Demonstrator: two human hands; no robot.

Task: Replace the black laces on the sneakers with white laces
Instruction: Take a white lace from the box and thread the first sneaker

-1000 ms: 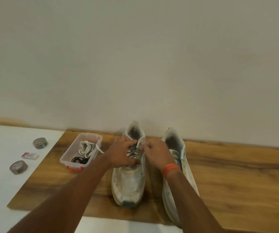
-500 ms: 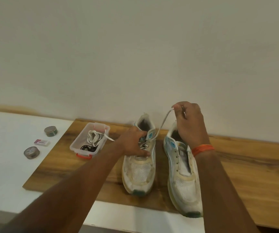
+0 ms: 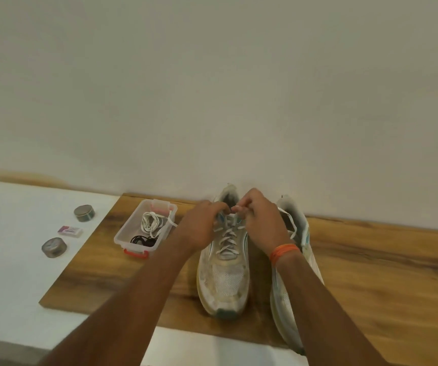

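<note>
Two worn white sneakers stand side by side on a wooden board (image 3: 370,273), toes toward me. The left sneaker (image 3: 224,281) has a white lace (image 3: 227,237) crossed through its eyelets. My left hand (image 3: 200,225) and my right hand (image 3: 261,220) meet over the top of its tongue, each pinching an end of that white lace. The right sneaker (image 3: 295,291) is partly hidden behind my right forearm; no lace shows in its eyelets. A clear plastic box (image 3: 128,235) left of the shoes holds a coiled white lace (image 3: 151,222) and a bundle of black laces (image 3: 142,240).
On the white surface (image 3: 14,273) left of the board lie two round metal tins (image 3: 84,213) (image 3: 53,247) and a small pink-and-white packet (image 3: 70,230). A plain wall (image 3: 212,88) rises right behind the shoes. The board stretches bare to the right of the sneakers.
My right hand, which had pulled the white lace up and to the right, has come back down to the left sneaker's top eyelets. Both hands now meet there.
</note>
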